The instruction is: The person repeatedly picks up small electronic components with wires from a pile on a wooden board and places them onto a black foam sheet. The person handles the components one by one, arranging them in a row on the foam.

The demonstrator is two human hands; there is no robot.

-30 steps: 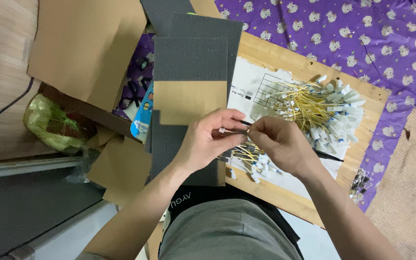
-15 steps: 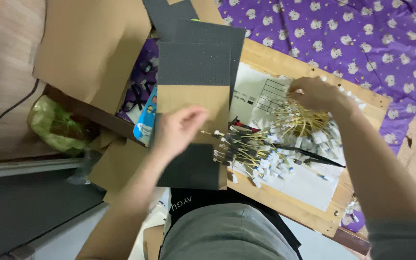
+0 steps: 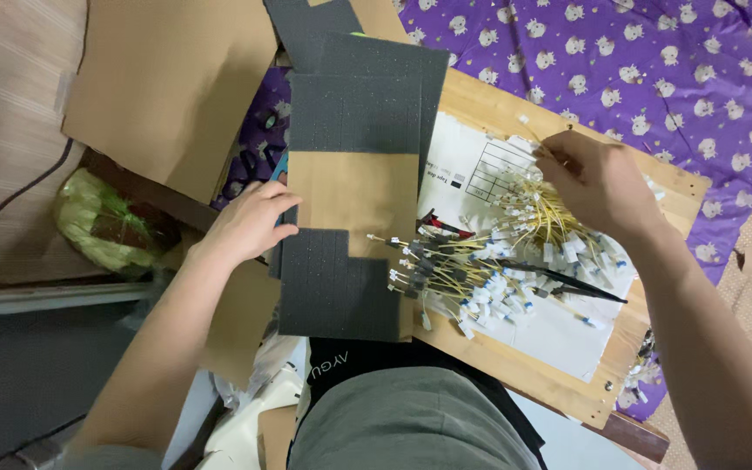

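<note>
On the wooden board (image 3: 515,113) across your lap, a heap of thin yellow wires (image 3: 515,252) with small white and dark tips is lying on a white printed sheet (image 3: 559,335), fanning out from the sheet's upper part down toward its left edge. Your right hand (image 3: 598,183) is reaching into the upper end of that heap, its fingers (image 3: 552,157) pressing together around a few strands, though the exact strands they are pinching are too small to make out. A dark slim tool (image 3: 580,287) is lying across the wires just below that hand. Your left hand (image 3: 250,222) is resting well apart from the wires, its fingers (image 3: 282,202) lying loosely spread and flat against the left edge of a stack of dark grey foam sheets (image 3: 363,113) with a brown cardboard panel (image 3: 354,196) on top. Beyond the stack, a large cardboard sheet (image 3: 167,83) is lying to the left, with a green plastic bag (image 3: 102,226) below it. A purple patterned cloth (image 3: 646,61) is spreading out under the board's far side.
</note>
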